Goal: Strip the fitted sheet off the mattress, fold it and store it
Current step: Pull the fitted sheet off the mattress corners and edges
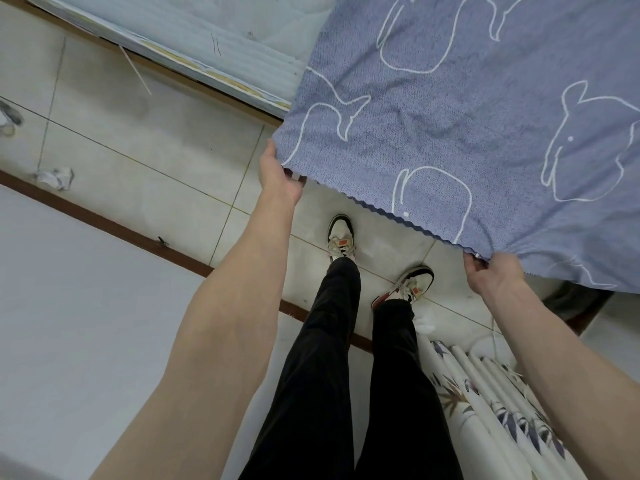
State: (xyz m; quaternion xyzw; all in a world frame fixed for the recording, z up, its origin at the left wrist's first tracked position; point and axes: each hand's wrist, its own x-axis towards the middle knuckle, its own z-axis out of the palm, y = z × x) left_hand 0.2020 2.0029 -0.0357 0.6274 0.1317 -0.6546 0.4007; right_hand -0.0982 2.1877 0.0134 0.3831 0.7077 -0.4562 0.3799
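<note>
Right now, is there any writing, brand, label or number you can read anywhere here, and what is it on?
None can be read.
Fitted sheet: only white outline drawings of animals, no words.
Sneakers: a small orange patch on each tongue, too small to read.
Mattress: dark pen-like strokes, not letters.
Patterned fabric at lower right: leaf print only.

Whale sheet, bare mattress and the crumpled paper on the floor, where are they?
Whale sheet (467, 126): head view, the blue middle between the whales.
Mattress (221, 32): head view, its bare quilted top.
Crumpled paper (55, 177): head view, the middle of the wad.
</note>
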